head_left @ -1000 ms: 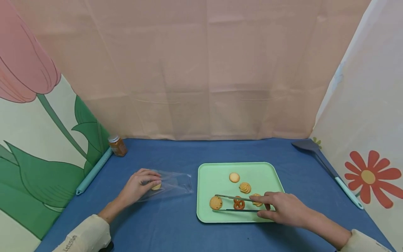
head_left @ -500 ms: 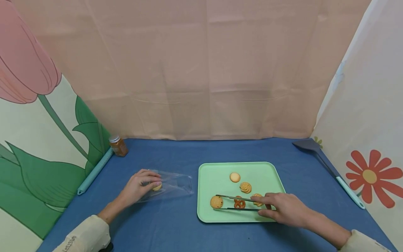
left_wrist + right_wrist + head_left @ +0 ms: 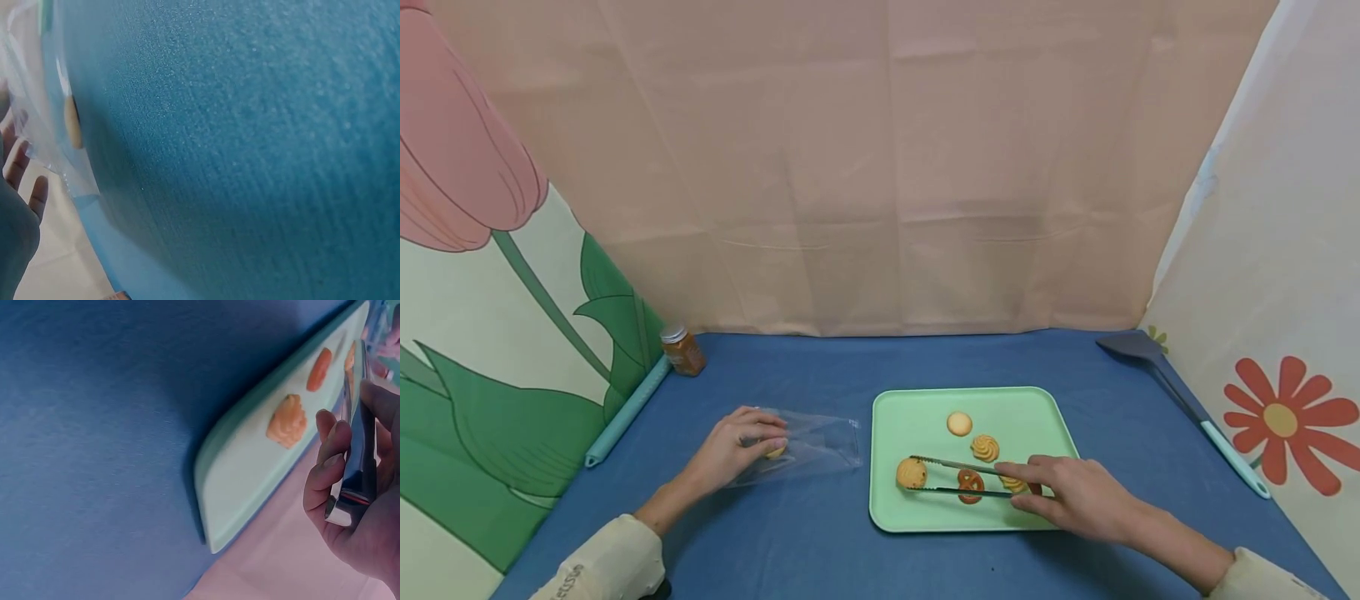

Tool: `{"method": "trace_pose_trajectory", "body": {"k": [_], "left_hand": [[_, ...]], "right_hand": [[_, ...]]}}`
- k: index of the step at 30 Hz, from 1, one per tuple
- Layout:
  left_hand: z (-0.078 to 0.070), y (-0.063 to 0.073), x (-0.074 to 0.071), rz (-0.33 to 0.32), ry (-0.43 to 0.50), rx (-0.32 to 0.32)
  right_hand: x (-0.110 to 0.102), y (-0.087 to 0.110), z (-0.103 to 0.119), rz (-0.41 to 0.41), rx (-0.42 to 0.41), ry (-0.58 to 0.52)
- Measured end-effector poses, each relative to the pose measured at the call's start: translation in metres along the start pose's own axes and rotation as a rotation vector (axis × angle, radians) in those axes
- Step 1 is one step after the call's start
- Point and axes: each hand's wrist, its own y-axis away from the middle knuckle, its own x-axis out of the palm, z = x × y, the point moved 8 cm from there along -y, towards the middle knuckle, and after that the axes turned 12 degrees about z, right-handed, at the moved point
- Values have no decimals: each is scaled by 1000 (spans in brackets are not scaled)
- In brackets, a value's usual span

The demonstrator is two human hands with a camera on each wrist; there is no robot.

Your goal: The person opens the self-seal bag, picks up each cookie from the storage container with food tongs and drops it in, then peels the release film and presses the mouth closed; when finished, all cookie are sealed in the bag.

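Note:
My left hand pinches the near end of a clear plastic bag, which lies toward the tray. Inside the bag, by the thumb, is a pale cookie; the left wrist view shows the cookie edge-on. Over the green tray, my right hand grips metal tongs, thumb and fingers on either arm. The tips stand on both sides of a round speckled cookie. Beneath the tongs lies a pretzel. A swirled cookie is partly hidden by the right fingers.
Farther back on the tray are a plain round cookie and another swirled cookie. A spice jar stands at the back left beside a rolled teal cloth edge. A dark spatula lies along the right wall.
The tong tips have drawn slightly closer around the speckled cookie. Tongs and cookie have shifted a little up and left in the head view. The left hand and bag barely moved.

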Motion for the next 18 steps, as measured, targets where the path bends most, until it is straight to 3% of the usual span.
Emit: {"method": "trace_pose_trajectory", "body": {"k": [7,18], "left_hand": [[0,0,1,3,13,12],[-2,1,3,-21,-34,43]], "right_hand": [[-13,-15,11,-45,11,11],[-24,-49,32,-64,-41,30]]}}
